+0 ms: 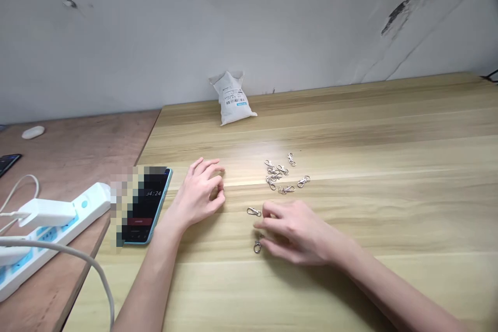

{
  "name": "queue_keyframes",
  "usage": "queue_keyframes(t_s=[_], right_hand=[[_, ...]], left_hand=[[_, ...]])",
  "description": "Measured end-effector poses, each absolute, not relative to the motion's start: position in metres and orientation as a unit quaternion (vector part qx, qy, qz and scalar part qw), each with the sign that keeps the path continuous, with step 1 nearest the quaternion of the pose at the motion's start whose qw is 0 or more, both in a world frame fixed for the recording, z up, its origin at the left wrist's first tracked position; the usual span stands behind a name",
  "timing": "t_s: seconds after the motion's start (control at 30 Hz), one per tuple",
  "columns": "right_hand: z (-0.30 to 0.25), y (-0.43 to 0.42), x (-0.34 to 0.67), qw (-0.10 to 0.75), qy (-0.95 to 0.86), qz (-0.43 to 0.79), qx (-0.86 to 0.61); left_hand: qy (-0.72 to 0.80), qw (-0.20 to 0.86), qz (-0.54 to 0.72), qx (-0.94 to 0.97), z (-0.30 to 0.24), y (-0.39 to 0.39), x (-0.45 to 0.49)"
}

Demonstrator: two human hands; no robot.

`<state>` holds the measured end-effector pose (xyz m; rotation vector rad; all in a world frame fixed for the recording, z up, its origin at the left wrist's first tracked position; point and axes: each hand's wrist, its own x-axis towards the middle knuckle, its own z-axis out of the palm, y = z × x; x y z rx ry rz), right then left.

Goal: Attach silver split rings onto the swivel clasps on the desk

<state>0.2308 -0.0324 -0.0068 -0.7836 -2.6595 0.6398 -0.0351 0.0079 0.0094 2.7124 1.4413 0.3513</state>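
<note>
My left hand (200, 192) rests on the light wooden table (369, 124) with its fingers loosely curled, holding nothing. A small cluster of silver lobster clasps (277, 174) lies just to the right of it. My right hand (291, 233) is low over the table, and its fingertips reach a silver clasp (257, 247), partly covering it. Whether they grip it is unclear. Another silver clasp (253, 211) lies alone just beyond those fingertips, between the two hands.
A phone (155, 202) with a blue edge and a partly blurred screen lies left of my left hand. A white sachet (233, 98) stands against the grey wall. On a lower reddish wooden table, left, are a white power strip (73, 228), cables, and a dark phone (8, 163).
</note>
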Motion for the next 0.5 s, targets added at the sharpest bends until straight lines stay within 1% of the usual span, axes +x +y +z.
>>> queue_keyframes(t_s=[0.1,0.33,0.5], right_hand=[[-0.01,-0.039,0.226,0.117,-0.931,0.225,-0.263],[-0.022,-0.045,0.222,0.126,-0.931,0.178,-0.291],[-0.027,-0.049,0.221,0.121,-0.94,0.094,-0.306]], left_hand=[[0.469,0.028,0.105,0.876,0.011,0.007,-0.035],[0.454,0.018,0.115,0.884,0.012,0.006,-0.032],[0.43,0.027,0.154,0.889,0.012,0.003,-0.023]])
